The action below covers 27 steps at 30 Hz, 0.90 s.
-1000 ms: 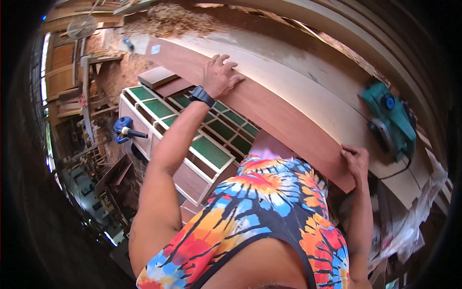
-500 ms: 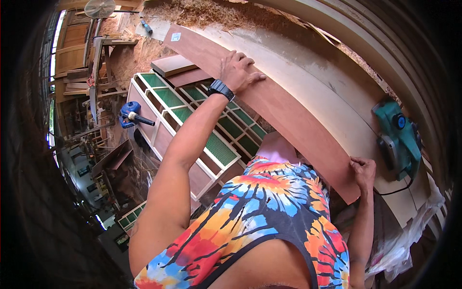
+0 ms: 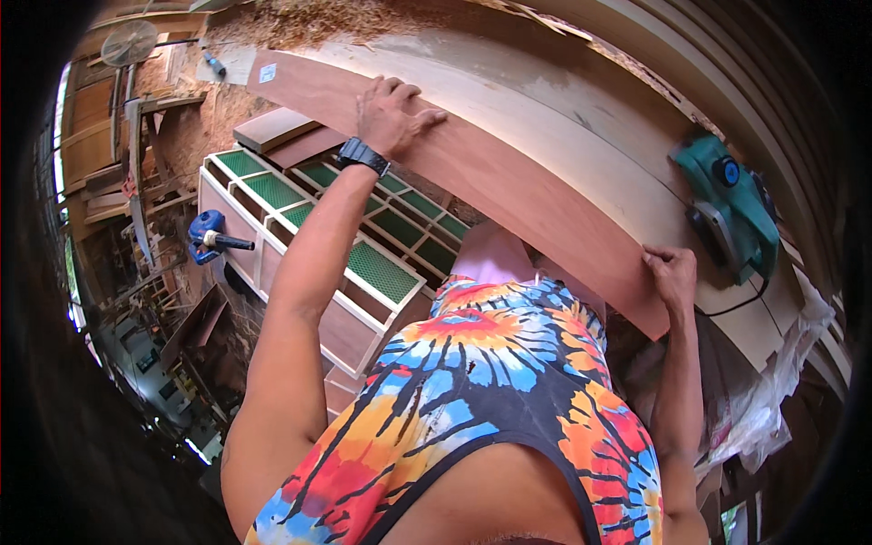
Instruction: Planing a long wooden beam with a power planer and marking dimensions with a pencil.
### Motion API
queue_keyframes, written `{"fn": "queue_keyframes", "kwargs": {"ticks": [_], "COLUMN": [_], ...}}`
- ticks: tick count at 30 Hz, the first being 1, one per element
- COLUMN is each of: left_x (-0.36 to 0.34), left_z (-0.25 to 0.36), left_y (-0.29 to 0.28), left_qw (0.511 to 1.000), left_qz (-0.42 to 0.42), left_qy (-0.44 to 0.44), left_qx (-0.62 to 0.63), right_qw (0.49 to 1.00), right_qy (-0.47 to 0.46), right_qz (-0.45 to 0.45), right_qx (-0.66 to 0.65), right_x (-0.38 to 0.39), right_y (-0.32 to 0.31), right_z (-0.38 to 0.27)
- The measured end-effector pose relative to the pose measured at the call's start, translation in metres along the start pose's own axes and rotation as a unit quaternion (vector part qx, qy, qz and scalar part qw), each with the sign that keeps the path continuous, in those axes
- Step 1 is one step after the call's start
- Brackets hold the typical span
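Note:
A long reddish plywood board (image 3: 536, 200) with a small white label lies lengthwise along a pale wooden surface (image 3: 545, 127), running from upper left to lower right. My left hand (image 3: 389, 118), watch on the wrist, grips the board left of its middle, fingers spread over the far edge. My right hand (image 3: 672, 272) pinches the far edge near the board's right end. Right of the board, close beyond my right hand, a teal electric planer (image 3: 727, 200) with a black cord rests on the pale surface.
Below the board stands a white-framed piece with green mesh panels (image 3: 377, 272), a blue blower (image 3: 211, 238) beside it. Wood shavings (image 3: 327, 23) lie beyond. A small tool (image 3: 214, 62) is at the board's left, crumpled clear plastic (image 3: 772, 381) at right, stacked timber (image 3: 100, 154) far left.
The whole view shifted right, then back left and slightly up, with board and surroundings moving together. Both my hands keep their places on the board.

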State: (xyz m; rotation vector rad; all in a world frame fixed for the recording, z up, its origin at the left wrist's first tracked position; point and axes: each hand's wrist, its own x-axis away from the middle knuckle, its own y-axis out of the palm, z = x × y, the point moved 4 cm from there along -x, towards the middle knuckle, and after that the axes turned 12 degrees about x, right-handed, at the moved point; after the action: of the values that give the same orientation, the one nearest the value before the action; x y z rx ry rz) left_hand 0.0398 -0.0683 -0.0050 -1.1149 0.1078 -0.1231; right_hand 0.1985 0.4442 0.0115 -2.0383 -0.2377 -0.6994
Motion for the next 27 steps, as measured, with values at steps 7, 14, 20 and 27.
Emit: {"fn": "queue_keyframes", "kwargs": {"ticks": [7, 14, 20, 27], "left_x": [-0.013, -0.019, -0.018, -0.021], "left_z": [0.004, 0.010, 0.015, 0.000], "left_y": [0.002, 0.005, -0.001, 0.000], "left_qw": [0.999, 0.998, 0.996, 0.999], "left_qz": [0.026, 0.051, 0.072, 0.032], "left_qy": [-0.003, -0.028, 0.053, -0.020], "left_qx": [-0.032, -0.023, -0.024, -0.005], "right_qw": [0.997, 0.947, 0.920, 0.922], "right_qy": [-0.005, -0.164, -0.317, -0.327], "right_qz": [0.062, 0.187, 0.111, 0.100], "right_qx": [-0.035, 0.205, 0.202, 0.182], "right_x": [-0.030, -0.004, -0.011, -0.030], "right_y": [-0.017, -0.009, 0.076, 0.108], "right_z": [-0.002, -0.063, -0.183, -0.235]}}
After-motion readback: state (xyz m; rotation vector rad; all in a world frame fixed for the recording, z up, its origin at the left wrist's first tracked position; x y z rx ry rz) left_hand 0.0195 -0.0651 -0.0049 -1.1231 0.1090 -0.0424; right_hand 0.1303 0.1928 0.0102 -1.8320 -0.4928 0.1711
